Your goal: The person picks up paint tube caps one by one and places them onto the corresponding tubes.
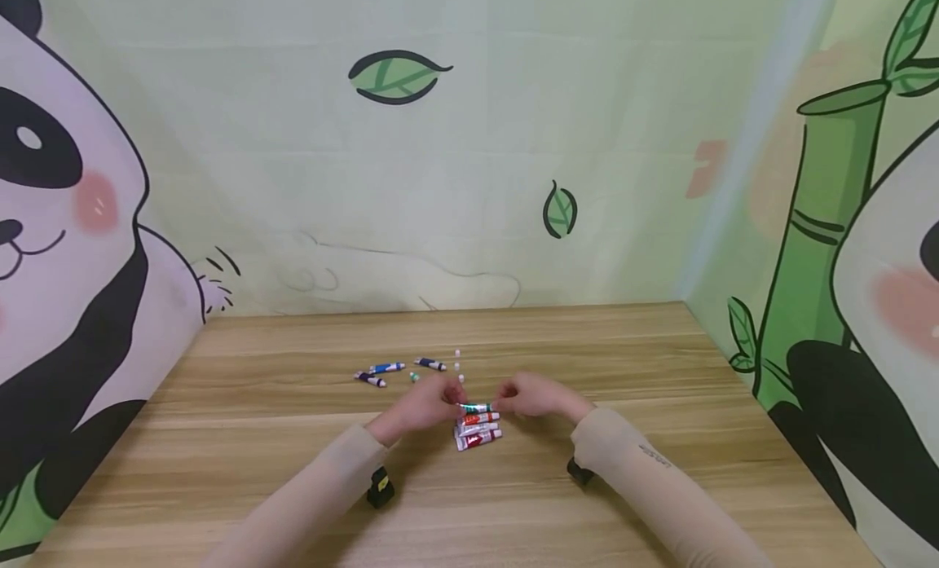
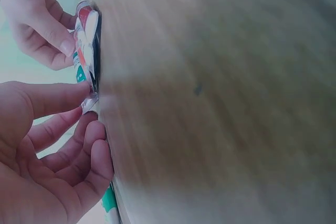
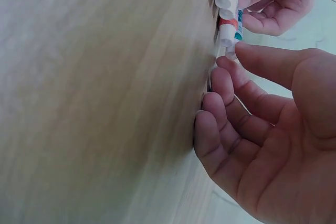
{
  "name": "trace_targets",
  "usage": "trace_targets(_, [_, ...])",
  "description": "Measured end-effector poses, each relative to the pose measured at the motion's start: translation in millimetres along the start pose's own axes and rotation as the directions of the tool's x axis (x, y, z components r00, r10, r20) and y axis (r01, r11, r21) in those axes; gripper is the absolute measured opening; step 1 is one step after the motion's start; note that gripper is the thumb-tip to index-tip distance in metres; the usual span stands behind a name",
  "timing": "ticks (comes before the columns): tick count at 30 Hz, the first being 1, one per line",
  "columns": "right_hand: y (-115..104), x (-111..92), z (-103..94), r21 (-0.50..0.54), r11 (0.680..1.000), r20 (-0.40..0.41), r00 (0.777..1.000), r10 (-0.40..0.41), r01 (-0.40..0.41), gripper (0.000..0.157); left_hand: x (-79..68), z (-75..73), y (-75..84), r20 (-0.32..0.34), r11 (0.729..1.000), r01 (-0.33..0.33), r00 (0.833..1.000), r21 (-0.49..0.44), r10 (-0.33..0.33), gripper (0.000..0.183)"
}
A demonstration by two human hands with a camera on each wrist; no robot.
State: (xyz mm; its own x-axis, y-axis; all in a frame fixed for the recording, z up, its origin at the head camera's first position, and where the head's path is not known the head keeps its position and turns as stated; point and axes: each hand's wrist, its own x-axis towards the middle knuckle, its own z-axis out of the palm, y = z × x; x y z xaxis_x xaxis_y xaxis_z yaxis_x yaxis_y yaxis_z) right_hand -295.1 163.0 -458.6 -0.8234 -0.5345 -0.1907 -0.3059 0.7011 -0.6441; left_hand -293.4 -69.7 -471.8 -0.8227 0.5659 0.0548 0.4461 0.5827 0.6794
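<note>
A green paint tube (image 1: 478, 407) lies sideways at the far end of a short row of tubes. My left hand (image 1: 429, 402) pinches its flat crimped end between thumb and index finger, the other fingers loosely curled in the left wrist view. At its other end, my right hand (image 1: 535, 395) has thumb and index fingertip around the white cap (image 3: 231, 52). Nearer to me lie an orange tube (image 1: 480, 419), a silvery-white tube (image 1: 477, 430) and a red tube (image 1: 480, 441), close side by side with caps to the right.
Left of the row, farther back, lie blue and dark tubes (image 1: 387, 367) and a small green piece (image 1: 414, 377) partly behind the left hand. Small white pieces (image 1: 458, 366) form a line beyond the row. The wood-grain table (image 1: 293, 340) ends at a printed panda backdrop (image 1: 477, 185).
</note>
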Motion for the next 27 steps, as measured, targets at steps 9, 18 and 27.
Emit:
trace_targets(9, [-3.1, 2.5, 0.9, 0.002, 1.0, -0.006, 1.0, -0.019, 0.019, 0.013, -0.9, -1.1, -2.5, -0.008, 1.0, -0.003, 1.0, 0.027, 0.004, 0.006])
trace_targets(18, [-0.8, 4.5, 2.2, 0.006, 1.0, 0.001, 1.0, -0.016, 0.016, 0.014, -5.9, -5.1, -7.1, -0.008, 0.999, 0.035, 0.999, -0.01, -0.035, 0.012])
trace_targets(27, [-5.7, 13.1, 0.6, 0.027, 0.998, -0.012, 0.999, 0.048, -0.048, 0.016, -20.5, -23.0, -15.9, -0.081, 0.994, 0.109, 0.991, 0.024, -0.107, 0.006])
